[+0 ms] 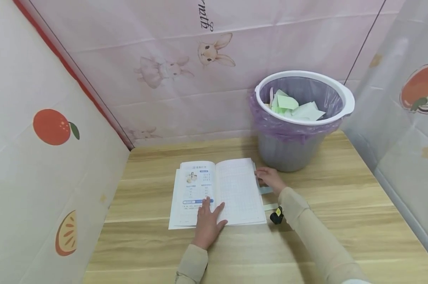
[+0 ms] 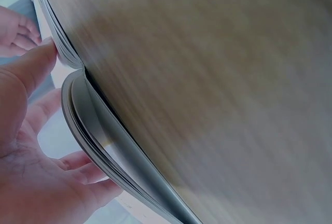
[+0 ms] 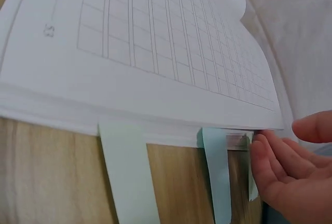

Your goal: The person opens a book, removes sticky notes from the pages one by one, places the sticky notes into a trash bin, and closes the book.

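An open book (image 1: 237, 189) lies on the table, with a printed left page and a grid-lined right page. My left hand (image 1: 207, 223) rests on the lower part near the spine, fingers spread. In the left wrist view the thumb and fingers lie on either side of the fold. At the right page edge, my right hand (image 1: 269, 177) touches the page edges with its fingertips (image 3: 262, 143), the thumb held apart. Paper strips stick out from under that edge: a pale green strip (image 3: 127, 167), a blue strip (image 3: 215, 169) and a narrow one (image 3: 251, 177) beside the fingers.
Behind the right hand stands a grey bin (image 1: 288, 148) with a white rim and purple liner, holding pale green papers (image 1: 288, 103). A pink rabbit-print sheet (image 1: 185, 106) backs the wooden table (image 1: 146, 205), and printed sheets hang at both sides.
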A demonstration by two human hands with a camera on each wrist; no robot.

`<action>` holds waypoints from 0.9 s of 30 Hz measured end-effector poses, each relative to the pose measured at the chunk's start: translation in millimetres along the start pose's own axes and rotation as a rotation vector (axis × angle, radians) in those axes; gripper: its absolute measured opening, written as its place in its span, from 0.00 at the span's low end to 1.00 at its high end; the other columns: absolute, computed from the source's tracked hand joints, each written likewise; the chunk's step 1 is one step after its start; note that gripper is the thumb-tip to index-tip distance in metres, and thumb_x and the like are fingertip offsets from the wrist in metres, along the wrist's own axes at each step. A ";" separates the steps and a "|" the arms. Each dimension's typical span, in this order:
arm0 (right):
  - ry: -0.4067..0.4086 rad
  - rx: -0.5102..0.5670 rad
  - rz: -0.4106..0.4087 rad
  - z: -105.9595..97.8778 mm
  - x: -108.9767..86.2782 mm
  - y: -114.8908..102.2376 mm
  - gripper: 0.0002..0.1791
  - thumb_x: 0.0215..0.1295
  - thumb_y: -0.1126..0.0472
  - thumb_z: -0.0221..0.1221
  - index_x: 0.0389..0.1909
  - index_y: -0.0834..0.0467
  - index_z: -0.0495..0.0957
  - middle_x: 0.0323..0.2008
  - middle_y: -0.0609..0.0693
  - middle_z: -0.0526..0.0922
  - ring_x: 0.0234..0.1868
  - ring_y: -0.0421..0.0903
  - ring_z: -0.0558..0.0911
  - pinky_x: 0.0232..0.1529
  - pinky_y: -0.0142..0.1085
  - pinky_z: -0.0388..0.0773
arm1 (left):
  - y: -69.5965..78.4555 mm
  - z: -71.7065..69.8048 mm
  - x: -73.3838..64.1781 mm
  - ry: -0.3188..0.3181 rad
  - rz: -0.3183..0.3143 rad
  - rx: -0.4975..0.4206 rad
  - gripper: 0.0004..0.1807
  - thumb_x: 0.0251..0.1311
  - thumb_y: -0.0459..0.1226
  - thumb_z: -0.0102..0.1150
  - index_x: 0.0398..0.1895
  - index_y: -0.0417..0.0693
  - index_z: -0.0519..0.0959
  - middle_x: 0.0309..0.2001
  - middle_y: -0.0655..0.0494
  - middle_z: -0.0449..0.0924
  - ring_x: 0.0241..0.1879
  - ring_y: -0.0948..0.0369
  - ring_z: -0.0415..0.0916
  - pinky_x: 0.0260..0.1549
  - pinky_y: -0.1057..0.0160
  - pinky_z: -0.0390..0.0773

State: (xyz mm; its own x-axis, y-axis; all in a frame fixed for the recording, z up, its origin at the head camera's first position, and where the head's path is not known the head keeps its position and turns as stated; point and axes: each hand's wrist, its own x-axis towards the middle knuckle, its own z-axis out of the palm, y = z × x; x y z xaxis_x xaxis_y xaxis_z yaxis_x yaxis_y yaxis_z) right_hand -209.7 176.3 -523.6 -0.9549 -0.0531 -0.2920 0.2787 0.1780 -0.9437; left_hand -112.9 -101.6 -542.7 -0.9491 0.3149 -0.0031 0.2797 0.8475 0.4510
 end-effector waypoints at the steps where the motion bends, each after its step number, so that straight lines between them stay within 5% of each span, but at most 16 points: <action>1: 0.013 0.017 -0.019 -0.3 -0.9 0.9 0.26 0.70 0.61 0.52 0.63 0.73 0.66 0.57 0.66 0.76 0.52 0.58 0.80 0.55 0.47 0.76 | 0.1 0.0 0.3 -0.001 0.001 0.002 0.31 0.56 0.46 0.66 0.64 0.52 0.73 0.71 0.30 0.50 0.71 0.36 0.46 0.68 0.40 0.50; 5: 0.057 0.064 -0.042 1.4 -5.7 2.1 0.24 0.68 0.64 0.55 0.59 0.75 0.68 0.52 0.68 0.78 0.49 0.57 0.81 0.53 0.45 0.78 | 0.3 0.0 1.5 -0.004 0.000 -0.001 0.31 0.56 0.46 0.66 0.64 0.52 0.73 0.71 0.30 0.49 0.71 0.36 0.46 0.68 0.40 0.49; 10: 0.119 -0.024 0.100 8.5 -16.2 -0.1 0.19 0.63 0.66 0.61 0.53 0.71 0.75 0.42 0.63 0.84 0.41 0.51 0.84 0.48 0.42 0.80 | -0.8 0.9 2.2 -0.011 -0.007 0.018 0.31 0.57 0.47 0.65 0.65 0.54 0.73 0.71 0.30 0.49 0.71 0.36 0.46 0.68 0.39 0.50; 14: 0.106 -0.097 0.134 16.5 -33.3 -0.1 0.17 0.60 0.66 0.64 0.49 0.70 0.77 0.37 0.57 0.85 0.34 0.44 0.83 0.42 0.41 0.82 | -2.0 0.1 0.9 -0.014 -0.009 0.022 0.31 0.58 0.48 0.64 0.65 0.54 0.72 0.71 0.31 0.49 0.71 0.36 0.46 0.68 0.40 0.50; 22: 0.052 -0.103 0.108 34.0 -75.1 -0.7 0.12 0.59 0.64 0.65 0.39 0.68 0.78 0.28 0.53 0.85 0.29 0.45 0.83 0.35 0.38 0.83 | -6.7 -10.4 -6.4 0.004 0.032 0.008 0.30 0.60 0.47 0.62 0.65 0.50 0.72 0.71 0.30 0.52 0.70 0.36 0.49 0.67 0.38 0.52; 27: 0.062 -0.051 -0.003 45.6 -99.1 -6.4 0.14 0.62 0.63 0.63 0.44 0.69 0.77 0.36 0.59 0.86 0.33 0.45 0.84 0.38 0.35 0.82 | -7.2 -10.6 -8.3 0.047 0.071 0.011 0.34 0.60 0.46 0.62 0.67 0.41 0.68 0.70 0.33 0.55 0.70 0.37 0.51 0.66 0.39 0.55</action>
State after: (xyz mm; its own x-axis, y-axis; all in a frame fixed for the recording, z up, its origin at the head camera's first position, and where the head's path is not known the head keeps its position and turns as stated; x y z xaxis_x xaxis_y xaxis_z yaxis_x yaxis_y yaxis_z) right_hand -112.2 135.6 -495.7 -0.9606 0.0069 -0.2780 0.2722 0.2276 -0.9349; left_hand -108.5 -114.8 -536.5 -0.9325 0.3541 0.0709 0.3480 0.8283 0.4392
